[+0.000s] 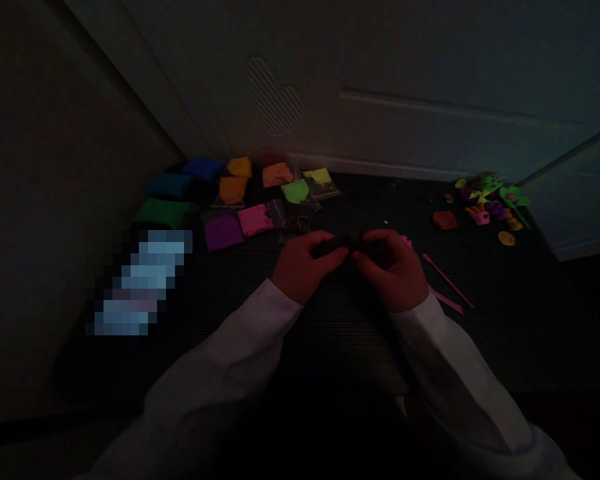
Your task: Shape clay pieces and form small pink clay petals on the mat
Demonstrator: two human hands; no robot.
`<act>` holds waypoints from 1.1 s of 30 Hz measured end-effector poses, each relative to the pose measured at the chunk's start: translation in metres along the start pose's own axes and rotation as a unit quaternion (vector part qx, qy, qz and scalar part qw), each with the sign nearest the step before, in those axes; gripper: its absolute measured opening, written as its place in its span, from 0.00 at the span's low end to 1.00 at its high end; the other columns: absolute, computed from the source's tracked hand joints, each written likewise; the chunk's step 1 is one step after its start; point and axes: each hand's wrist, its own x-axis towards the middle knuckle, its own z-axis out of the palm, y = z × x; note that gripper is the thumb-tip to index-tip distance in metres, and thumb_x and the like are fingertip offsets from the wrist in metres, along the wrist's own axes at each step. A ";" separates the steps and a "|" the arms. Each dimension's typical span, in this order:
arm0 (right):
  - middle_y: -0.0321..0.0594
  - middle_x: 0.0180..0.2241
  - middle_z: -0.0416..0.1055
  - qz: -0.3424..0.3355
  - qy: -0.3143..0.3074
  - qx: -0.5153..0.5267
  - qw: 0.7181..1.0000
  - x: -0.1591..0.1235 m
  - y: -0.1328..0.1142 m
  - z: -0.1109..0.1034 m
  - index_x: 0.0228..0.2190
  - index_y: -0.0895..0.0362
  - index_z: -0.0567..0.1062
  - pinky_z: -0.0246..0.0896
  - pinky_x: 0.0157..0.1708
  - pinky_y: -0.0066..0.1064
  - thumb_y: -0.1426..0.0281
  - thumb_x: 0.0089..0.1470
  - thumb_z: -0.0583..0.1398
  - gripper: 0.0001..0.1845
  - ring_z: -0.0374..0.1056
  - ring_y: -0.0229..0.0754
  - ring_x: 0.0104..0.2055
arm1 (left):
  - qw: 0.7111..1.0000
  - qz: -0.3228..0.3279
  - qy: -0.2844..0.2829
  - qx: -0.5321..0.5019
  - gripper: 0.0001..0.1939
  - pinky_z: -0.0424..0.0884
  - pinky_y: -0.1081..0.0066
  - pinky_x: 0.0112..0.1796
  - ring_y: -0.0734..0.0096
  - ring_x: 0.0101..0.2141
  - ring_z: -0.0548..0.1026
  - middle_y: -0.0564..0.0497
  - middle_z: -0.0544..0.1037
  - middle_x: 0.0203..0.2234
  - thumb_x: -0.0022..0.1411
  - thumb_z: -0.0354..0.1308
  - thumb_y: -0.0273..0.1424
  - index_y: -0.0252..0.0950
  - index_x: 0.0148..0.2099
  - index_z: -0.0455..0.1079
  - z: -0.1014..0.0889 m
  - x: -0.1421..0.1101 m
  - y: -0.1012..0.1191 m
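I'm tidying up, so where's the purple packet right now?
In the head view, the purple packet lies left of centre, just left of the pink packet.

V. dim feed my end: surface (340, 320) nr black, fine detail lost in shadow. Brightest bit I get: pixelated rectangle (143, 283) at L, pale blue.

No legible text, labels or numbers; bright panel (147, 277) at left pixelated, unreadable.

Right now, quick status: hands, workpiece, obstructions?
Left hand and right hand gripping dark material at the fingertips. One piece or two: too dim to tell. Pink stick lies right of right hand, apparently not obstructing.
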 end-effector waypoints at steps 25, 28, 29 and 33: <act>0.31 0.26 0.66 0.024 0.005 0.027 0.999 0.002 0.001 -0.003 0.30 0.53 0.66 0.61 0.30 0.31 0.72 0.39 0.60 0.12 0.64 0.35 0.29 | 0.970 -0.066 -0.081 -0.217 0.13 0.63 0.76 0.24 0.79 0.23 0.68 0.55 0.71 0.22 0.43 0.60 0.33 0.34 0.33 0.68 -0.004 0.007 -0.013; 0.31 0.26 0.66 0.024 0.011 0.036 0.999 0.003 0.001 -0.003 0.29 0.53 0.66 0.61 0.30 0.31 0.72 0.39 0.61 0.11 0.64 0.36 0.29 | 0.960 -0.061 -0.101 -0.254 0.15 0.65 0.74 0.29 0.77 0.26 0.70 0.55 0.73 0.26 0.41 0.61 0.29 0.35 0.36 0.68 -0.005 0.007 -0.013; 0.31 0.26 0.66 0.024 0.013 0.039 0.999 0.004 0.000 -0.004 0.29 0.53 0.66 0.61 0.30 0.31 0.72 0.39 0.61 0.11 0.64 0.36 0.29 | 0.957 -0.059 -0.110 -0.264 0.16 0.66 0.74 0.30 0.76 0.27 0.70 0.54 0.73 0.27 0.41 0.61 0.28 0.35 0.37 0.68 -0.005 0.007 -0.013; 0.31 0.26 0.65 0.022 0.022 0.050 0.998 0.005 0.000 -0.004 0.28 0.53 0.66 0.61 0.31 0.31 0.73 0.39 0.61 0.11 0.64 0.35 0.29 | 0.957 -0.023 -0.112 -0.268 0.20 0.67 0.73 0.34 0.73 0.33 0.71 0.52 0.74 0.33 0.41 0.61 0.24 0.37 0.41 0.67 -0.007 0.007 -0.013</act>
